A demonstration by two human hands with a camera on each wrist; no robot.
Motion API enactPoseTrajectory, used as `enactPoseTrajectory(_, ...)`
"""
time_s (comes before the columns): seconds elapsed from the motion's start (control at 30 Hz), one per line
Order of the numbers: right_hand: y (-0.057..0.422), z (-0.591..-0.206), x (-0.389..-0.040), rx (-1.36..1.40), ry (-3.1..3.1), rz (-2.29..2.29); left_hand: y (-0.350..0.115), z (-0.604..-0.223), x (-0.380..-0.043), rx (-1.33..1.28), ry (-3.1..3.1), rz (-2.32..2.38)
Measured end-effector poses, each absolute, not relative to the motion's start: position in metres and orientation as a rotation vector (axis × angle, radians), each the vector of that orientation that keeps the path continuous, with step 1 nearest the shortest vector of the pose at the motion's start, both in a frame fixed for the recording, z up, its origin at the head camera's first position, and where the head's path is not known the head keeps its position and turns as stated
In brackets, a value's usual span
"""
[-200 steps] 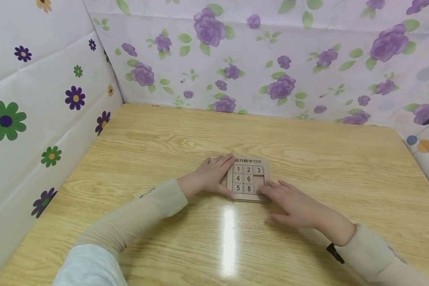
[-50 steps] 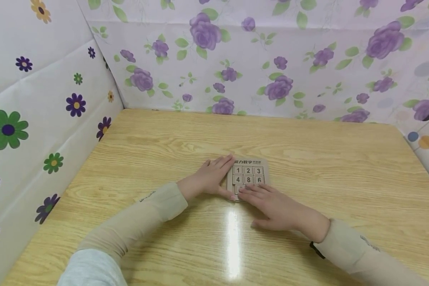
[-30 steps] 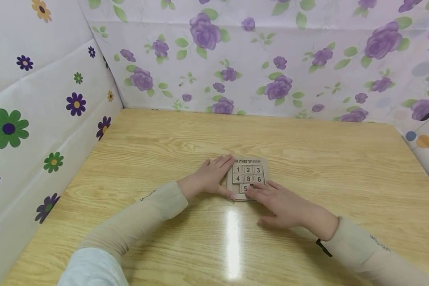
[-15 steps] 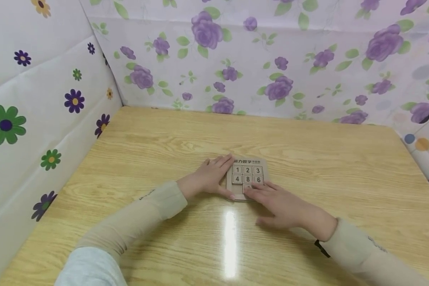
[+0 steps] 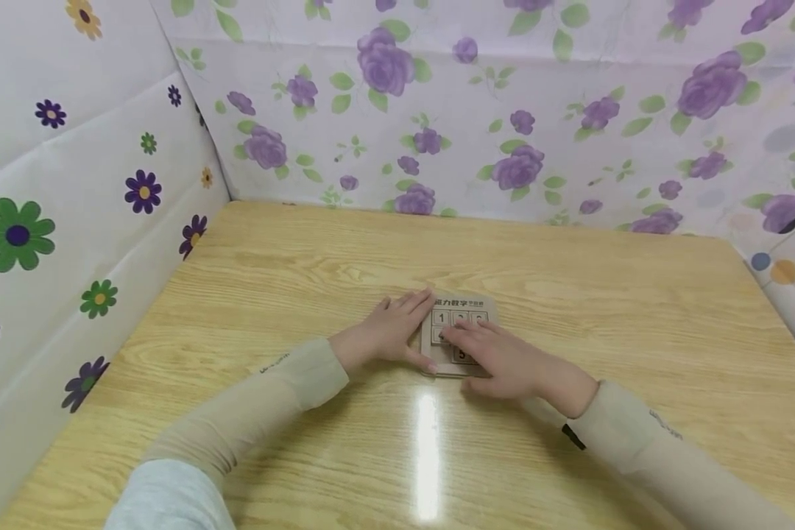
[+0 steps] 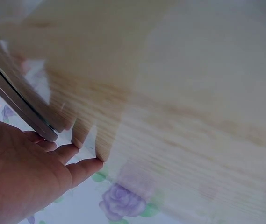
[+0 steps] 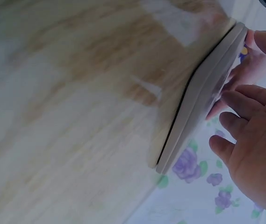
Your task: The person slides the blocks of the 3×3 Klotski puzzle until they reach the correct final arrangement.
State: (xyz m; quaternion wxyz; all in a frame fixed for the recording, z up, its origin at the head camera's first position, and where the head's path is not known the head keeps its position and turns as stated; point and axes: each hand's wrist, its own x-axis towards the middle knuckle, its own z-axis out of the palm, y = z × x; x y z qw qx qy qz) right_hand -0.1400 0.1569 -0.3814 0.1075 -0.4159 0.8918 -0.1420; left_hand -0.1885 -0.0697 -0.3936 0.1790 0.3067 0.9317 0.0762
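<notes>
A number slide puzzle [image 5: 486,302] lies flat on the table, its square tiles set in a shallow frame. My left hand [image 5: 391,331] rests along its left side, fingers spread near the upper left corner and thumb on the lower left corner. Over the tiles reaches my right hand [image 5: 510,361], fingers extended, one fingertip at the 4 tile. It hides most of the middle row and the lower right. Tile 1 [image 5: 441,318] shows at top left, and tile 5 [image 5: 462,355] in the bottom row beside a bare slot. The right wrist view shows the puzzle's edge [image 7: 200,100] beside that hand.
The wood-grain table [image 5: 305,250] extends around the puzzle on all sides. A floral cloth [image 5: 450,96] hangs behind it, and another flowered cloth [image 5: 93,177] stands along the left edge.
Since the earliest frame, 8 has gone up to the middle row, 6 to the right, and 5 right along the bottom. Lately my right hand moved up-left over the middle row; the left stayed.
</notes>
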Motion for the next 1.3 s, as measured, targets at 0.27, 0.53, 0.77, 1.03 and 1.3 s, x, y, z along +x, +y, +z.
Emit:
enactPoseTrajectory(0.27, 0.155, -0.380, -0.132, -1.258, 2.613, -0.395, -0.069, -0.393, -0.188, 0.882, 2.644, 0.199)
enactPoseTrajectory(0.53, 0.154, -0.380, -0.120, -1.272, 2.623, -0.351, -0.070, -0.393, -0.189, 0.881, 2.651, 0.204)
enactPoseTrajectory(0.77, 0.157, -0.381, -0.116, -1.319, 2.609, -0.362, -0.069, -0.394, -0.189, 0.885, 2.644, 0.209)
enactPoseTrajectory(1.03, 0.170, -0.385, -0.121, -1.290, 2.716, -0.302, -0.069, -0.396, -0.189, 0.892, 2.652, 0.219)
enactPoseTrajectory(1.3, 0.181, -0.387, -0.128, -1.216, 2.806, -0.249, -0.070, -0.396, -0.189, 0.901, 2.658, 0.210)
